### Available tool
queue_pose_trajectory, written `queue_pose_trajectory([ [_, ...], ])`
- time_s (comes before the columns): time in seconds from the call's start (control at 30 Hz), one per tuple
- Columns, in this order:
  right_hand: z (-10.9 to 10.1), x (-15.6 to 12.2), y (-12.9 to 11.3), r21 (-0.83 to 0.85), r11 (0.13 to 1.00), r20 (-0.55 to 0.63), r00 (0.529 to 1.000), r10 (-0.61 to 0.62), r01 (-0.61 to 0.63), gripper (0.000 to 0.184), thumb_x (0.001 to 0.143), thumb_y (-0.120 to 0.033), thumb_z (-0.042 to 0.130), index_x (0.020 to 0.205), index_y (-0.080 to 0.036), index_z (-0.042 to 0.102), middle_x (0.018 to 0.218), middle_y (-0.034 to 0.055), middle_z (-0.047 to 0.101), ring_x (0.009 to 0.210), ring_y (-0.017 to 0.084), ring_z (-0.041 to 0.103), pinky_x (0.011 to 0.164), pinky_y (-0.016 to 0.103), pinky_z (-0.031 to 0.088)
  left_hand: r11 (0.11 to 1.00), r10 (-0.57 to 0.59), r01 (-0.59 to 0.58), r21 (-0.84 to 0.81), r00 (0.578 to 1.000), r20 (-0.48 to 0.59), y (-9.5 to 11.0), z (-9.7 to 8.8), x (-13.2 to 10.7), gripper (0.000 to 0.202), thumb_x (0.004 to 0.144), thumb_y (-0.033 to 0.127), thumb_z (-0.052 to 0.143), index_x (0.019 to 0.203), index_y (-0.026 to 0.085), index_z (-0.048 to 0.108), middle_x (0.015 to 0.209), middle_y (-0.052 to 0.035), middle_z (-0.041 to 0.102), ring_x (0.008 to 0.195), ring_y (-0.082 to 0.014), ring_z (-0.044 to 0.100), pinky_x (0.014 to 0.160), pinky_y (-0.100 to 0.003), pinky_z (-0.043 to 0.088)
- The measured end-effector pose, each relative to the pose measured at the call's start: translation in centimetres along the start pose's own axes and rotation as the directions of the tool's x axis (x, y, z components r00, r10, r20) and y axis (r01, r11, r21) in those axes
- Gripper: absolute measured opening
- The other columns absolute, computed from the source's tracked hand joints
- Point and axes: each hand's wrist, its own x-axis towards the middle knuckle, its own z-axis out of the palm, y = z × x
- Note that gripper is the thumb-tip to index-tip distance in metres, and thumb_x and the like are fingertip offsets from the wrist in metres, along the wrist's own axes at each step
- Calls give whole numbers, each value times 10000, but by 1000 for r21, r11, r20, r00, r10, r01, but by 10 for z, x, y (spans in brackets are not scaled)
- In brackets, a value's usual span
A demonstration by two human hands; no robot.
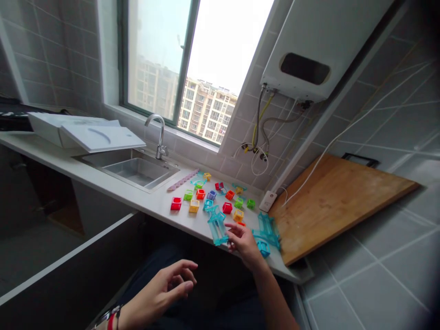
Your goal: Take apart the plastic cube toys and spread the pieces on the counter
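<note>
My right hand [243, 243] is at the front edge of the counter, its fingertips pinching the right side of a translucent teal plastic track-like piece [216, 225]. My left hand [168, 284] hovers in front of the counter, lower down, with loosely bent fingers apart and nothing in them. Beyond the teal piece lie several small hollow plastic cubes, among them a red cube [176, 203], a yellow cube [194, 206], a green cube [250, 203] and a blue-violet cube [211, 195]. More teal pieces [267, 231] rest to the right of my right hand.
A sink [137, 170] with a tap [160, 137] is set in the counter at left, white box parts [103, 136] beside it. A wooden board [337, 201] leans at right near a white power strip [268, 200]. An open cupboard door [75, 256] juts out below.
</note>
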Motion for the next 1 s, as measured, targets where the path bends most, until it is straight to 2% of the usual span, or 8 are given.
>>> queue_pose_trajectory([
  [0.1,54,-45,18,157,987,172,985,13,-41,435,769,-431,814,1113,-182,721,719,-27,636,474,88,577,431,222,514,996,-18,16,-88,1000,-26,-2,8,4,573,926,589,581,1381,250,506,1095,-81,700,877,-202,658,670,-261,516],
  [0.2,84,-74,31,254,966,130,991,16,-49,383,787,-417,812,1075,-179,728,758,-8,661,479,79,579,444,213,508,989,-32,25,-149,998,-49,-1,12,5,477,944,596,542,1179,191,629,925,-73,718,808,-206,665,652,-264,515],
  [0.3,96,-90,43,326,943,104,994,31,-64,406,823,-462,777,1102,-173,718,808,15,672,472,72,574,434,206,489,988,-22,17,-151,999,-33,0,12,5,421,931,567,586,1013,161,666,845,-58,714,746,-191,654,680,-271,518],
  [0.5,105,-106,62,459,883,75,995,70,-97,559,827,-555,743,1219,-166,660,826,30,660,462,66,552,409,190,443,988,31,-32,-148,999,-12,4,16,8,400,922,532,617,1034,150,661,823,-44,713,739,-198,668,717,-286,524],
  [0.63,105,-108,68,469,880,61,997,48,-71,593,766,-531,805,1214,-171,660,863,24,655,455,46,518,413,185,423,996,-33,35,-84,999,18,9,18,10,407,929,548,589,1038,166,680,846,-51,734,806,-225,681,781,-300,531],
  [0.77,101,-109,71,420,901,67,994,92,-111,692,656,-483,891,1236,-185,660,944,32,659,538,73,551,434,198,460,995,-98,97,27,994,44,5,13,13,405,909,565,603,956,175,703,887,-46,747,842,-232,674,801,-297,518],
  [0.87,98,-109,72,399,909,13,991,131,-125,721,618,-450,918,1237,-180,664,895,28,665,600,104,566,440,201,481,981,-158,158,110,987,-5,-2,8,20,466,883,622,600,880,166,694,870,-53,734,830,-240,661,733,-298,513],
  [1.0,86,-105,71,426,898,-54,987,152,-115,704,647,-451,898,1244,-167,657,804,1,655,548,102,579,452,224,509,957,-253,253,141,967,-16,-4,2,31,583,848,731,554,911,167,686,894,-81,736,888,-276,678,748,-333,534],
])
